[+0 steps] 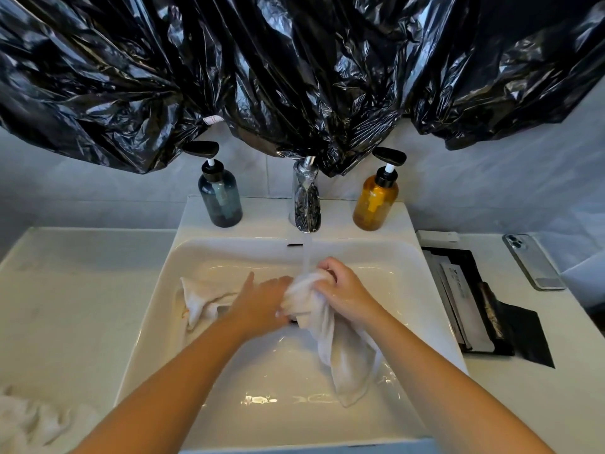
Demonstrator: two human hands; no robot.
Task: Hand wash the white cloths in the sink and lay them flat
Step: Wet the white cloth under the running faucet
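Both my hands hold one wet white cloth point(330, 342) over the white sink point(203, 250), right under the water running from the chrome tap point(306, 198). My left hand point(262, 301) grips its bunched upper part from the left. My right hand point(343, 286) grips the top from the right, fingers curled into the fabric. The cloth's long tail hangs down into the basin. A second white cloth point(199, 301) lies crumpled in the basin at the left. A third one point(29, 421) lies bunched on the counter at the lower left.
A blue pump bottle point(220, 194) and an amber pump bottle point(376, 198) flank the tap. Right of the sink lie a black tray with packets point(471, 299) and a phone point(532, 260). Black plastic sheeting point(294, 67) hangs above.
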